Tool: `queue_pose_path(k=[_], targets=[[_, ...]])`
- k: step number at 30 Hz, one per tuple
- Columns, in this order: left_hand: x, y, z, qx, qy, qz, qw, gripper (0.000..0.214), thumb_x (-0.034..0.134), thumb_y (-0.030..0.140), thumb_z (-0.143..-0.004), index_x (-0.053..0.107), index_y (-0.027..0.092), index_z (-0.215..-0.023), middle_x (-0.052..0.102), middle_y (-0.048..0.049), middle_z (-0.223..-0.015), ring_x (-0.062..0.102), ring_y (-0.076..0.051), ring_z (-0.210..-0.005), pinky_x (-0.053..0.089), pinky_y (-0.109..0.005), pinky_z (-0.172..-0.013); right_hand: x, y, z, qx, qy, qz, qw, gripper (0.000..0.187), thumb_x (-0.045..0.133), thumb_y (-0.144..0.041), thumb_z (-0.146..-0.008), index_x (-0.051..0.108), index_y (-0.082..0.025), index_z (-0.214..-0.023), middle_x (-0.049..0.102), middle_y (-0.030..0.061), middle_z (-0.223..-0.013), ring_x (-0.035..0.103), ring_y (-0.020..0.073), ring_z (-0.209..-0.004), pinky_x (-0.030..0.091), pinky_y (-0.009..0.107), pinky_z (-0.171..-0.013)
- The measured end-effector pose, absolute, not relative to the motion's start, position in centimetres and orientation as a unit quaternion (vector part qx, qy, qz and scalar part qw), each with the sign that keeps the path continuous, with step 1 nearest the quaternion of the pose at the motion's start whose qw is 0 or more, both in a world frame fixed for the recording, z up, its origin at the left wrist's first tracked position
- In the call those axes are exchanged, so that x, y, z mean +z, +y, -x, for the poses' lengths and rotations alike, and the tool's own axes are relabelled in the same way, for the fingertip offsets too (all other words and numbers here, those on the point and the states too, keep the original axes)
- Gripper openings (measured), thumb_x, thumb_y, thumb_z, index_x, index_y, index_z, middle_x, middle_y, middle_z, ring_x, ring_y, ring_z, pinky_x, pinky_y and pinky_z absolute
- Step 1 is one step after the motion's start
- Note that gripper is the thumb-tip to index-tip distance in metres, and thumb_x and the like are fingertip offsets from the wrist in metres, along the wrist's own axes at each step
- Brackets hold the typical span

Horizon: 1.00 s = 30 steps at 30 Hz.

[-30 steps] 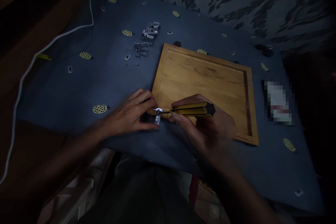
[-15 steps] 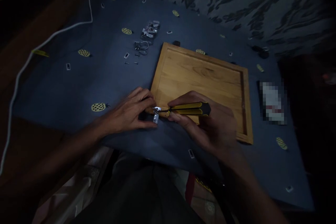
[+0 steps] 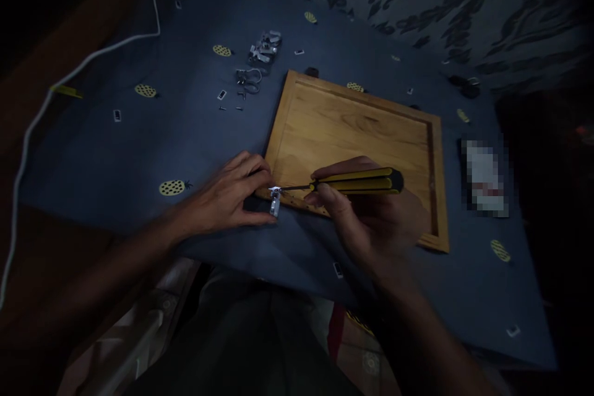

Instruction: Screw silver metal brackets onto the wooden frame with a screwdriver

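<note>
My right hand [image 3: 371,210] grips a yellow-and-black screwdriver [image 3: 362,182], its fingers and thumb round the front of the handle. The thin shaft points left, its tip at a small shiny metal hinge [image 3: 275,201] on the near left corner of a wooden panel [image 3: 343,136]. My left hand [image 3: 236,192] pinches the hinge against the panel, thumb below it and fingertips at the panel's edge. The panel lies flat with its raised frame facing up. Small dark holes show along its near edge.
Beyond the panel lie several metal hinges [image 3: 264,48], more metal parts [image 3: 249,80] and small screws [image 3: 239,109]. A white cable [image 3: 93,57] runs down the left side. A blurred-out packet [image 3: 485,176] rests at the right of the blue patterned tablecloth [image 3: 116,167].
My right hand has drawn back to the right with the screwdriver, so more of its shaft shows. My left hand stays at the hinge. The view has shifted slightly.
</note>
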<state>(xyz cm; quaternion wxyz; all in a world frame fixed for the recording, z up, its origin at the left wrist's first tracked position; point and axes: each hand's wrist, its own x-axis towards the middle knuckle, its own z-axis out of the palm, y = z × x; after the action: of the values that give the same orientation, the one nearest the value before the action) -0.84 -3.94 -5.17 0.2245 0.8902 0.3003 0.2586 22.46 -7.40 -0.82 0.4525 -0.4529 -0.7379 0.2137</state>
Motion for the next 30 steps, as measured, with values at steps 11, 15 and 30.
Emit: queue_pose_path(k=[11,15,30], targets=[[-5.0,-3.8,0.8,0.245,0.306,-0.892,0.225,0.045,0.079,0.05,-0.091,0.066,0.016,-0.118,0.064,-0.0095,-0.114,0.056,-0.026,-0.106,0.05,-0.039,-0.094,-0.2,-7.3,-22.0,0.166,-0.778,0.429,0.428,0.014,0.069,-0.022,-0.099,0.069,-0.024,-0.084,0.078,0.0053,-0.095,0.075,0.0199,-0.084,0.063,0.035,-0.073],[-4.9,-3.9,0.8,0.244,0.307,-0.892,0.225,0.045,0.079,0.049,-0.092,0.066,0.014,-0.118,0.064,-0.0101,-0.114,0.056,-0.026,-0.105,0.05,-0.038,-0.093,0.4,-6.7,-22.2,0.147,-0.81,0.404,0.398,0.012,0.067,-0.021,-0.099,0.068,-0.022,-0.088,0.079,0.0049,-0.094,0.075,0.0181,-0.081,0.06,0.03,-0.07],[-5.1,-3.9,0.8,0.245,0.307,-0.89,0.231,0.045,0.077,0.052,-0.092,0.065,0.016,-0.117,0.063,-0.0095,-0.113,0.055,-0.026,-0.105,0.05,-0.039,-0.093,0.4,-6.6,-21.4,0.105,-0.809,0.431,0.385,0.009,0.066,-0.027,-0.1,0.067,-0.024,-0.092,0.073,0.0033,-0.081,0.071,0.0197,-0.07,0.053,0.031,-0.061]])
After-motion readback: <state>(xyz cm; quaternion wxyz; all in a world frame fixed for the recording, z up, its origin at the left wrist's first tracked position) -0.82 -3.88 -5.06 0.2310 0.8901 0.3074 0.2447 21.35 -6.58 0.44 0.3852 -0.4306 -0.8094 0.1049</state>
